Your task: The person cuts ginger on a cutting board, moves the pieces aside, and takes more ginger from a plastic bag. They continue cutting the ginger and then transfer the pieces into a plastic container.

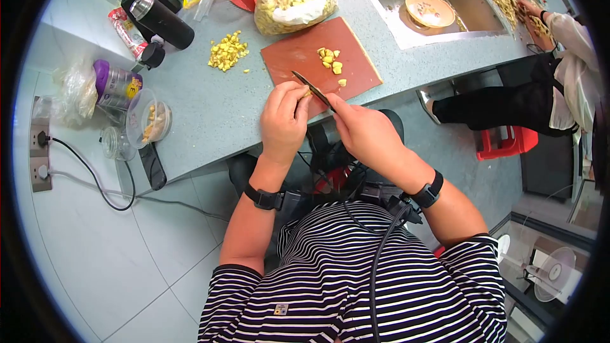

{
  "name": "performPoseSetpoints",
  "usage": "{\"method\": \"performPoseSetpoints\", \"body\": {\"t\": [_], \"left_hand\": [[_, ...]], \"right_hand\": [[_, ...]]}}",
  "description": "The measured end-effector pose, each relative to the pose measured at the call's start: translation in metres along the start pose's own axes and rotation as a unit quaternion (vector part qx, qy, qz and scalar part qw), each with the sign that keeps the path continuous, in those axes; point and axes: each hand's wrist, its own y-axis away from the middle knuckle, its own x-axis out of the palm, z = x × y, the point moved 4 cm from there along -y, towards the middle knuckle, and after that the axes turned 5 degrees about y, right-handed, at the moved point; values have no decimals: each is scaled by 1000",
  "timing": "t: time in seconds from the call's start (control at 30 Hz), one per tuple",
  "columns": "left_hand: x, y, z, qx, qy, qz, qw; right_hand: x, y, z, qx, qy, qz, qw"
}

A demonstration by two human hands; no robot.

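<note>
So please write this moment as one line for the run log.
left hand: holds small pale piece | right hand: holds knife, blade at piece | cutting board: cut pieces | counter: yellow pile

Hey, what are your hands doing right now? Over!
Left hand pinching ginger piece. Right hand holding knife, blade against it. Cutting board beyond, nothing blocking.

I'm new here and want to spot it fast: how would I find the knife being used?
Start at the reddish-brown cutting board on the grey speckled counter. At the board's near edge, the right hand grips a slim dark-bladed knife, its tip pointing toward the board. Unlike the pale yellow chopped pieces nearby, it is long, thin and dark.
</note>
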Motion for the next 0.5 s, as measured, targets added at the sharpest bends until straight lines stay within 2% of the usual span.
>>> {"method": "performPoseSetpoints", "body": {"t": [0.3, 0.43, 0.5], "left_hand": [[0, -2, -2, -27, 17, -8, 999], [-1, -2, -2, -10, 21, -6, 1000], [-3, -3, -1, -16, 19, -7, 1000]], "right_hand": [[10, -17, 9, -14, 71, -4, 997], [19, -27, 4, -11, 85, 11, 996], [18, -30, 0, -21, -6, -19, 1000]]}}
